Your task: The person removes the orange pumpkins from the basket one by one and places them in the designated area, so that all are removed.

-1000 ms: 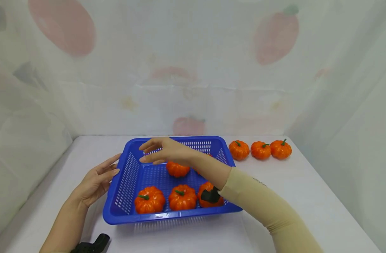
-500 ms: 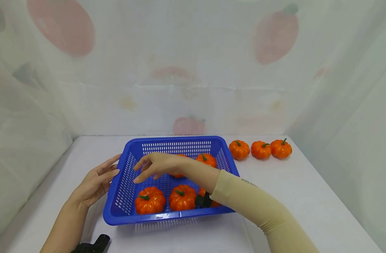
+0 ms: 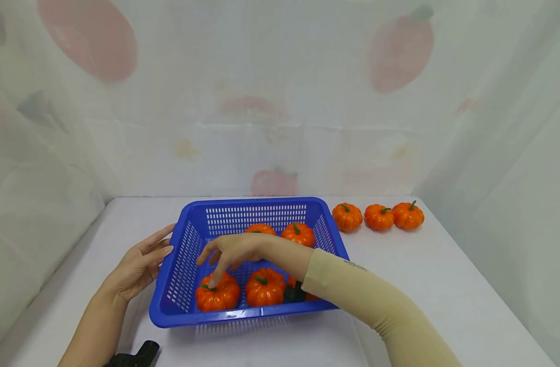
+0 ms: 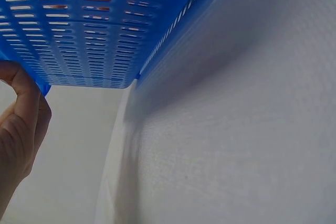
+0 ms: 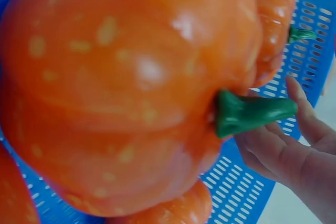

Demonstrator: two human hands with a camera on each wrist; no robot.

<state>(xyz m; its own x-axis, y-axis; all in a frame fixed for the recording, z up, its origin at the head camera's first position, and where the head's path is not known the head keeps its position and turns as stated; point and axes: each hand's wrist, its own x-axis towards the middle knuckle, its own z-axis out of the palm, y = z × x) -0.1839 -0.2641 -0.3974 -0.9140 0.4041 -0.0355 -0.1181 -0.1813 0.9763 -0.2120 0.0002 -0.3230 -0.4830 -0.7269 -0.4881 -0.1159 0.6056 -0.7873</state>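
Observation:
A blue plastic basket (image 3: 188,320) with slotted walls holds several small orange pumpkins with green stems. My left hand (image 3: 135,267) holds its left rim, thumb and fingers at the edge; in the left wrist view the hand (image 4: 21,124) shows beside the slotted side. Over the basket's left half, my right hand (image 3: 231,251) reaches in with loosely bent fingers, its thumb overlapping the front-left pumpkin (image 3: 219,295) near the stem. Beside that sits the front-middle pumpkin (image 3: 265,290). The front-right pumpkin is mostly hidden behind the right wrist. In the right wrist view a pumpkin (image 5: 126,77) looms large.
Three more pumpkins stand in a row at the back right of the white table: one (image 3: 347,217) beside the basket, a middle one (image 3: 379,218) and an outer one (image 3: 407,216). Two pumpkins, one being this right one (image 3: 300,233), sit at the basket's back. White printed curtains (image 3: 307,102) enclose the table.
My right hand has come down and toward me, from the basket's back to the front-left pumpkin, uncovering the back pumpkins. The left hand and the basket have stayed in place.

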